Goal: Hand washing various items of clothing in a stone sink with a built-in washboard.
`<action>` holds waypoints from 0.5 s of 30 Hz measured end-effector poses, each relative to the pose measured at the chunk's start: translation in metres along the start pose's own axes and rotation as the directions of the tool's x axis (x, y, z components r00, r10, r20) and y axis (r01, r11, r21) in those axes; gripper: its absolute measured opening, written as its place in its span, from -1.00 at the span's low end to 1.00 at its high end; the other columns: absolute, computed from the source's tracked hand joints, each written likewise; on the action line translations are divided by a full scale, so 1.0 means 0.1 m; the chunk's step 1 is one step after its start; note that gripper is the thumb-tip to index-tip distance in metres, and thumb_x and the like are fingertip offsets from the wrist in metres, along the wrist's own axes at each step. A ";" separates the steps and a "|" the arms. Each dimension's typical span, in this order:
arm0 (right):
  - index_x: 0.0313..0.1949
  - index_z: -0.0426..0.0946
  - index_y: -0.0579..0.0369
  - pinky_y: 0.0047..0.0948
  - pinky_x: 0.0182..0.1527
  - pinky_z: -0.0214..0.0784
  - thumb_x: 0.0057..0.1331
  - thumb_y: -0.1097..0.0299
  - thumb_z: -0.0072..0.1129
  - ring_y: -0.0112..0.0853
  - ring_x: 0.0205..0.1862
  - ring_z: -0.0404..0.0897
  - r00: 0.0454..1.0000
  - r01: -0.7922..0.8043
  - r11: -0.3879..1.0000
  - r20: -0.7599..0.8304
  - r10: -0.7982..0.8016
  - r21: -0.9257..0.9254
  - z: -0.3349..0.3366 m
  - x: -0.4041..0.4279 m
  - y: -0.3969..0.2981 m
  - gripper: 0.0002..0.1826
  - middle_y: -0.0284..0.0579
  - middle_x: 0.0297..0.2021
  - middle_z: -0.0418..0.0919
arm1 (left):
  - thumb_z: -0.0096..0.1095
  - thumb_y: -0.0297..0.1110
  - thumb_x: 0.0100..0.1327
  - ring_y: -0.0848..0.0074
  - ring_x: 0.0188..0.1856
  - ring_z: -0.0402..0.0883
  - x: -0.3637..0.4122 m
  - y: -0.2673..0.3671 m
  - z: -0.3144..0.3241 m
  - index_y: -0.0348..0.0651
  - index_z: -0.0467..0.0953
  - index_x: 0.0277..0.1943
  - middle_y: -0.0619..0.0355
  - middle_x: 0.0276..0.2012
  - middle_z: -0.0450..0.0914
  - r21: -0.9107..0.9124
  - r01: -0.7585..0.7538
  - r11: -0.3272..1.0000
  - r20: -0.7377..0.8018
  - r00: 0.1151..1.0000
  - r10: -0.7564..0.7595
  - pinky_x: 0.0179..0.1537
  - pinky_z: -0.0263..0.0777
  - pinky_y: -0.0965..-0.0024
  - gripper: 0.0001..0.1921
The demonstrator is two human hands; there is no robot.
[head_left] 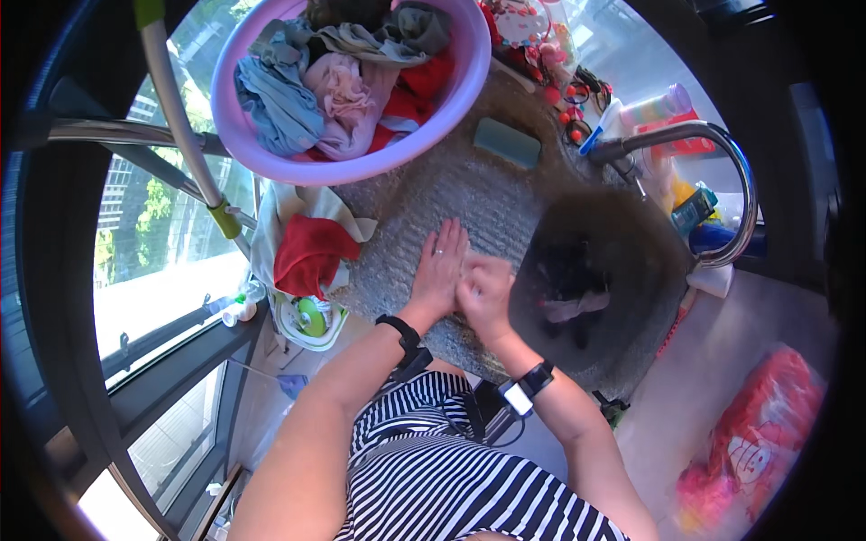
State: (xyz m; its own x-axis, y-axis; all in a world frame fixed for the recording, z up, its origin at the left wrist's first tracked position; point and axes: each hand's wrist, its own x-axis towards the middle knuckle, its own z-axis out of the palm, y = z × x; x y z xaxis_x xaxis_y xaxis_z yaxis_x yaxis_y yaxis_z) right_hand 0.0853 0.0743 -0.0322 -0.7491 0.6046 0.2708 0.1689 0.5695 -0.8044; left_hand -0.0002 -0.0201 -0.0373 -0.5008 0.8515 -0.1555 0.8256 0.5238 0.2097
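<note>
A stone washboard slab [399, 237] with a ribbed surface lies before me, joined to a dark basin [629, 223] on its right. My left hand [443, 267] lies over the ribs, its fingers stretched out and a ring on one of them. Close against it, my right hand [486, 291] is curled, slightly blurred; whether something small or thin is under or between the hands cannot be seen. A pale pink cloth [576, 307] and dark cloth lie in the basin. Above the hands, a bluish-green soap bar [507, 143] rests in a recess of the slab.
A pink plastic tub [352, 172] of clothes stands at the upper left. Red cloth [314, 253] hangs over the left edge above a small container [311, 324]. A curved metal faucet [737, 162] arches at the right, near bottles and hair ties. A red plastic bag [758, 433] lies lower right.
</note>
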 end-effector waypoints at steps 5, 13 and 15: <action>-0.51 0.59 -0.02 -0.01 -0.11 0.21 0.15 0.21 0.27 -0.08 -0.12 0.53 0.948 0.170 0.930 0.311 -0.065 -0.325 0.03 0.72 0.61 -0.82 -0.14 -0.29 0.62 | 0.06 0.11 0.30 0.12 0.63 -0.07 0.08 0.21 -0.06 -0.43 0.13 0.49 -0.22 0.54 0.09 -0.216 -0.044 0.975 -0.016 0.999 0.042 0.57 -0.29 0.02 -0.11; -0.50 0.64 0.04 -0.06 0.06 0.27 0.05 0.25 0.38 -0.16 -0.05 0.55 0.996 -0.079 0.992 -0.060 0.073 -0.095 0.09 0.28 0.43 -0.84 -0.19 -0.27 0.67 | 0.12 0.15 0.28 0.11 0.62 -0.03 0.05 0.08 0.01 -0.42 0.17 0.48 -0.21 0.54 0.11 -0.346 0.013 0.938 -0.067 0.997 -0.038 0.56 -0.25 0.01 -0.09; -0.51 0.64 0.01 -0.09 0.02 0.30 0.01 0.32 0.38 -0.15 -0.12 0.56 0.997 -0.039 0.999 0.069 0.040 -0.022 0.02 0.01 -0.09 -0.90 -0.22 -0.29 0.67 | 0.12 0.18 0.27 0.14 0.63 -0.07 -0.04 -0.03 0.04 -0.36 0.12 0.51 -0.18 0.55 0.08 -0.026 0.052 0.998 -0.022 0.998 -0.053 0.56 -0.26 0.01 -0.06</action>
State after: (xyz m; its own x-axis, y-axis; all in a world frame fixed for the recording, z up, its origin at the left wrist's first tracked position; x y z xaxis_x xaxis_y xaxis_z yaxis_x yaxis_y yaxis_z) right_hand 0.0818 0.0694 -0.0258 -0.7838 0.5875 0.2012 0.2118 0.5574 -0.8028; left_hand 0.0002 -0.0251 -0.0416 -0.5492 0.8229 -0.1456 0.7914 0.5681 0.2259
